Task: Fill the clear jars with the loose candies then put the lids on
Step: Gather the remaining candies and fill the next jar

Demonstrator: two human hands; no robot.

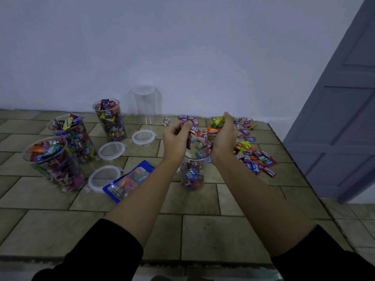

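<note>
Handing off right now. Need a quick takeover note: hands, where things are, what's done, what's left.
Left hand and right hand each grip candies above the centre jar, which is partly filled.
Three full jars stand at left, unlidded. Three lids lie on the table beside them.
An empty jar stands by the wall. The loose pile lies right of the centre jar.
Done: three jars filled.
Left: finish centre jar, fill empty jar, fit every lid.
</note>
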